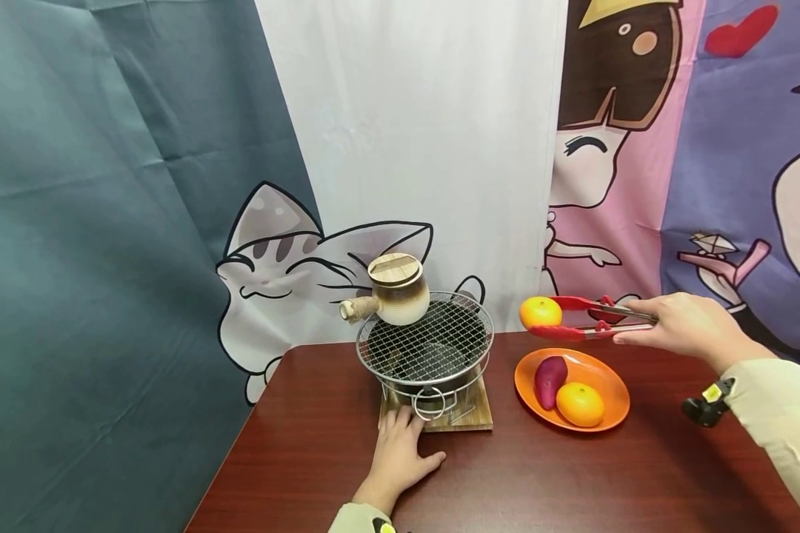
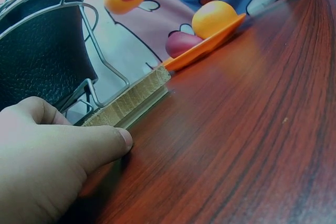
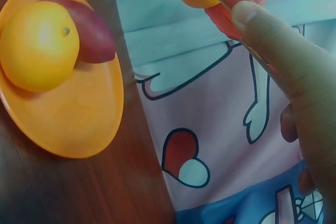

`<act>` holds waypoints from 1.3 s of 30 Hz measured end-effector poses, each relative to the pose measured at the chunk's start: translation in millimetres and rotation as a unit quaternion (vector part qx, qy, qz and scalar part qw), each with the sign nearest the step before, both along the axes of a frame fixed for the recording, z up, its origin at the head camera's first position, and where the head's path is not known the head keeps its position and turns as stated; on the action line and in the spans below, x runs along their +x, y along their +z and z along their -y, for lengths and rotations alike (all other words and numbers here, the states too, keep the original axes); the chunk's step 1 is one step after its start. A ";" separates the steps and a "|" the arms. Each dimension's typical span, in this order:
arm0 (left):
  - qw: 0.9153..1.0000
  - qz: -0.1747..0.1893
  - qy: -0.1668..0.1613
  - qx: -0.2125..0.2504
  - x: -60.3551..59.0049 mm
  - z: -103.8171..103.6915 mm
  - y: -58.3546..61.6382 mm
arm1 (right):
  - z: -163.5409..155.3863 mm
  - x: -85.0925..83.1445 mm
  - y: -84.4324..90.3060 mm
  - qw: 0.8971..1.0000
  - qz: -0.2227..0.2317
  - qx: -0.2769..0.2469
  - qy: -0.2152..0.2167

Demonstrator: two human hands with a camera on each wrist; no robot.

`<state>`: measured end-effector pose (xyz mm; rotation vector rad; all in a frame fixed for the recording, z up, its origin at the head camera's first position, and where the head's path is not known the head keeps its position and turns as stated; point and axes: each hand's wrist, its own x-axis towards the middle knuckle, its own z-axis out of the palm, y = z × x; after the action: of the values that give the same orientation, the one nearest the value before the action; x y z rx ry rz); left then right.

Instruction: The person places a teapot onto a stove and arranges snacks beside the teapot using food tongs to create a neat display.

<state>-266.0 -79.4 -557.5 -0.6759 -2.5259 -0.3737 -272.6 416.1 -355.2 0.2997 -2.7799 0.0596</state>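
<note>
I report: orange fruit (image 1: 540, 314), unbroken on visible sides, clamped by my red-tipped metal tongs (image 1: 573, 333), aloft at one o'clock; wooden board (image 1: 483, 411) flat at twelve.

Right fingers (image 1: 648, 304) raised, left fingers (image 1: 403, 420) low

Head view, farthest back, faces forward and down. Left wrist view, low and tilted, looks past the left hand (image 2: 52, 158); right wrist view, close, looks downward. Both wrist views share the orange plate (image 3: 84, 114), upper centre and left respectively.
</note>
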 end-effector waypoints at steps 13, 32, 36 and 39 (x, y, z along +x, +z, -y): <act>1.000 0.007 0.002 0.002 0.7 2.2 1.4 | 24.2 -9.2 14.7 1.000 0.002 0.002 0.011; 1.000 0.007 0.001 0.002 2.3 0.2 2.5 | 52.7 -18.0 24.3 0.999 -0.022 0.007 0.036; 1.000 0.006 0.000 0.002 2.8 -0.1 3.1 | 61.3 -20.0 26.1 0.999 -0.022 0.009 0.037; 1.000 0.007 0.001 0.002 2.9 -0.6 3.3 | 68.6 -21.9 26.6 0.999 -0.025 0.011 0.043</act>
<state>-263.1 -78.8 -554.1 -0.6721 -2.5374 -0.3832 -294.5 347.5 -328.6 0.4200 -2.7180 0.0406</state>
